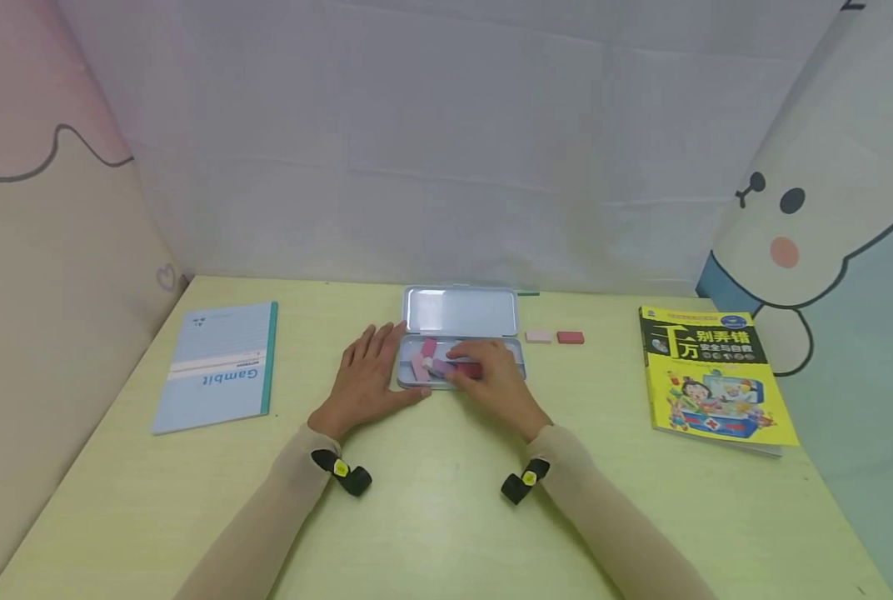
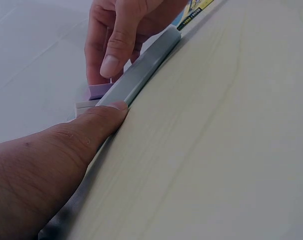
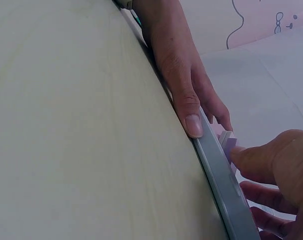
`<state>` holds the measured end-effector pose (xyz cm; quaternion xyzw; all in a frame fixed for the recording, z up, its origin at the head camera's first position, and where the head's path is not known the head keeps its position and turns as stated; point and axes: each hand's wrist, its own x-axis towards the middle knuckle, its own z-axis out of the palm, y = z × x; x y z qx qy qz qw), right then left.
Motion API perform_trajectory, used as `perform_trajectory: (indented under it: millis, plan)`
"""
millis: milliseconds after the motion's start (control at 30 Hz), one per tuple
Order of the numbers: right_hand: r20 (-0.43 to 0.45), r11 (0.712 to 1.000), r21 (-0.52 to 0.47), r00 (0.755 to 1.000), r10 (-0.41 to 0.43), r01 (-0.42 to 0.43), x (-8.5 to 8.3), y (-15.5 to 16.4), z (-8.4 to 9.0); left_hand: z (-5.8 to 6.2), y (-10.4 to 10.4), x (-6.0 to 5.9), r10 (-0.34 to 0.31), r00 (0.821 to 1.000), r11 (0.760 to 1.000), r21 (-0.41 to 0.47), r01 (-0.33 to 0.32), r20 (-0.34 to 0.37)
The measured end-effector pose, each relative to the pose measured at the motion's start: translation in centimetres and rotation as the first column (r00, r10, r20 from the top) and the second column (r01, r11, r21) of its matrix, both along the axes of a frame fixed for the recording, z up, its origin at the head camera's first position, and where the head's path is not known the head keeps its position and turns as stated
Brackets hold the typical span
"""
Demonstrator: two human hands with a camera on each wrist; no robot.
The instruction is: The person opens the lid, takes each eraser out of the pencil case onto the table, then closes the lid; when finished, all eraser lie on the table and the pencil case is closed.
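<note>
Left hand [image 1: 367,371] lies flat, thumb bracing the tin case [image 1: 461,360]; right hand [image 1: 495,379] pinches a red eraser [image 1: 471,369]; I'd keep that brace firm and set it flat.

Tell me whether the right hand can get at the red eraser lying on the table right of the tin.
Probably yes. The red eraser lies in the open beside a pink eraser, nothing over it, just right of the tin, where the right hand is busy.
</note>
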<state>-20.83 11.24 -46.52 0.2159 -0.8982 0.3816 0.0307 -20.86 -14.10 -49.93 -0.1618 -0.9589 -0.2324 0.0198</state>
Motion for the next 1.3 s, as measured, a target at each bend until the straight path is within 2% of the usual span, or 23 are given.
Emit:
perform_trajectory:
  millis: [300,600,733,867,1000,1133,1300]
  plan:
    - [-0.018,1.0,0.019,1.0,-0.007,0.008,-0.1,-0.5,-0.2,0.2,0.0,-0.1,-0.001,1.0,1.0,-0.008,0.001,0.005]
    - [0.0,1.0,0.009,1.0,-0.024,0.024,-0.2,-0.8,-0.4,0.0,0.0,-0.2,0.001,1.0,1.0,-0.008,-0.001,-0.001]
    - [0.026,0.999,-0.022,0.999,-0.043,0.044,0.0,-0.8,-0.4,0.1,0.1,-0.1,0.002,1.0,1.0,-0.014,-0.002,0.003]
    - [0.056,0.993,-0.102,0.997,-0.057,0.062,0.3,-0.6,-0.3,0.3,0.2,-0.1,0.001,1.0,1.0,-0.008,-0.001,0.01]
    - [0.017,0.98,-0.182,0.997,-0.074,0.076,0.4,-0.3,-0.2,0.3,0.2,0.0,0.002,1.0,1.0,-0.003,-0.002,0.013]
    - [-0.068,0.976,-0.195,0.991,-0.111,0.096,0.5,0.3,-0.3,0.2,0.1,0.0,0.005,1.0,1.0,-0.005,-0.005,0.014]
    - [-0.107,0.966,-0.216,0.98,-0.169,0.143,0.6,1.6,-0.4,0.1,0.0,0.0,0.005,1.0,1.0,-0.006,-0.005,0.017]
